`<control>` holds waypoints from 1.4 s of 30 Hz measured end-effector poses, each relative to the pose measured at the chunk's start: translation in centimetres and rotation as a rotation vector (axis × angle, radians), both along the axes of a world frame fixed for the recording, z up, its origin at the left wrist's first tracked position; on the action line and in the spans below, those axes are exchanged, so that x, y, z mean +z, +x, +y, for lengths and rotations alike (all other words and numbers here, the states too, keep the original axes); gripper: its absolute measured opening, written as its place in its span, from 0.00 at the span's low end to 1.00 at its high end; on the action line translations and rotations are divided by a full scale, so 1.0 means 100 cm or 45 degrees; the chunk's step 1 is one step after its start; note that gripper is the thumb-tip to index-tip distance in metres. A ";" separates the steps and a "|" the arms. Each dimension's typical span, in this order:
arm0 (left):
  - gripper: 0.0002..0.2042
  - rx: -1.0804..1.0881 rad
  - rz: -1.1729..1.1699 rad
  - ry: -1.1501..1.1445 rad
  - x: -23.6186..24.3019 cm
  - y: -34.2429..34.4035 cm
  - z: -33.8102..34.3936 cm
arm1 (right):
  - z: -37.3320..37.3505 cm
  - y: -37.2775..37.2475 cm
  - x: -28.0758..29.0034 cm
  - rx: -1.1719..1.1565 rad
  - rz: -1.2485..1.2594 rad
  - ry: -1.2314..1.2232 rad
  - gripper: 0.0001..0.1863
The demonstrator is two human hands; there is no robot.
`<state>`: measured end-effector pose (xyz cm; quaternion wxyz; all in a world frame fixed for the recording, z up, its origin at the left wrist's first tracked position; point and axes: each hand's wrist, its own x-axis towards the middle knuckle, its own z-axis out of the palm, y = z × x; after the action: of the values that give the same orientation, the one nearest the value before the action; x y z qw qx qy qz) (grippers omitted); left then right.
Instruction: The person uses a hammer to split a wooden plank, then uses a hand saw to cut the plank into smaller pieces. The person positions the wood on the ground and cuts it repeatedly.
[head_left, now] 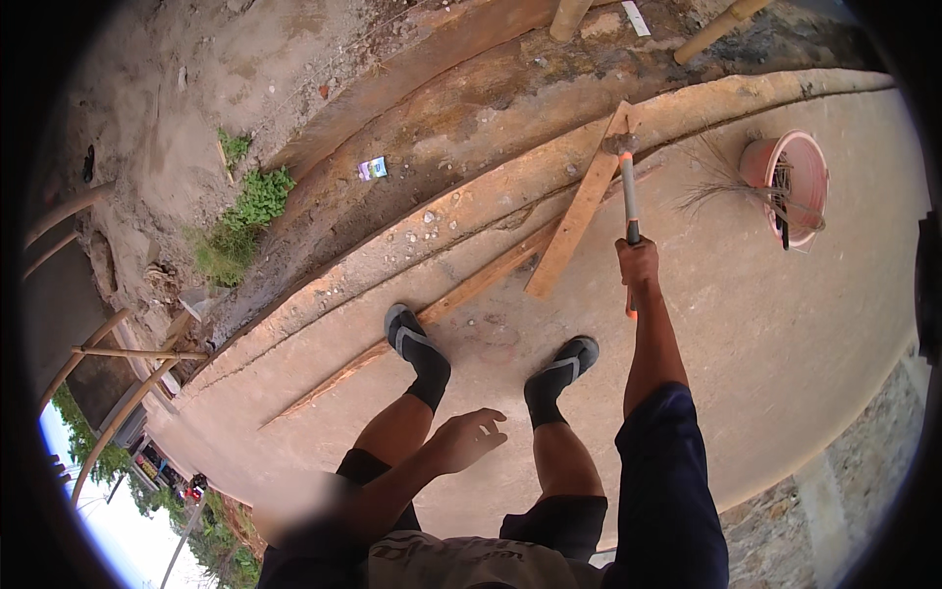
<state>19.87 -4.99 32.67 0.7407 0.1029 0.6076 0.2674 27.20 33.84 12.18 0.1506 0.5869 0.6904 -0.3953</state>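
Observation:
My right hand (pixel 638 257) grips a hammer (pixel 629 191) with a grey and orange handle, its head over the upper end of a short wooden board (pixel 564 245); I cannot tell whether they touch. That board lies slanted across a longer wooden plank (pixel 461 294), on which my left foot (pixel 412 339) rests or stands beside. My left hand (pixel 466 437) hangs between my legs, fingers apart and loosely bent, holding nothing.
A pink bucket (pixel 754 172) with tools and dry sticks stands at the right. Behind the raised concrete edge (pixel 422 226) are a muddy channel, a small packet (pixel 371 168), weeds (pixel 245 216) and bamboo poles (pixel 711 31). A rough wall (pixel 824 491) runs at lower right.

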 end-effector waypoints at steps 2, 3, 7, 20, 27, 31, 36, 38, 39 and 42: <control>0.21 -0.229 0.155 -0.088 -0.021 0.015 -0.014 | -0.001 -0.066 0.063 -0.082 0.207 -0.153 0.10; 0.23 -0.372 0.280 -0.089 -0.025 0.016 -0.011 | -0.007 -0.083 0.101 -0.084 0.300 -0.120 0.10; 0.24 -0.178 0.214 -0.139 -0.028 0.020 0.002 | -0.022 -0.128 0.212 -0.185 0.838 0.058 0.12; 0.27 -0.261 0.166 -0.104 -0.038 0.019 -0.014 | -0.050 -0.170 0.204 0.064 0.603 -0.023 0.10; 0.29 -0.225 0.087 0.038 -0.033 0.001 -0.001 | -0.030 -0.024 0.042 -0.356 0.084 -0.010 0.09; 0.30 -0.283 0.065 -0.052 -0.036 0.002 -0.011 | -0.011 -0.125 0.124 -0.112 0.228 -0.143 0.07; 0.31 -0.181 0.025 -0.056 -0.038 0.004 -0.020 | -0.039 -0.160 0.190 -0.120 0.729 0.269 0.12; 0.30 -0.190 0.028 0.005 -0.044 0.005 -0.022 | -0.054 -0.114 0.127 -0.266 0.741 0.408 0.10; 0.30 -0.213 -0.011 0.006 -0.042 -0.002 -0.018 | -0.050 -0.070 0.085 -0.264 0.212 0.130 0.09; 0.30 -0.162 0.002 -0.044 -0.045 -0.023 -0.012 | -0.026 -0.090 0.063 -0.403 -0.074 -0.349 0.09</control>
<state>17.55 -6.18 28.18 0.7575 0.1288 0.6048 0.2093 18.17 31.19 18.43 0.1851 0.6731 0.5248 -0.4870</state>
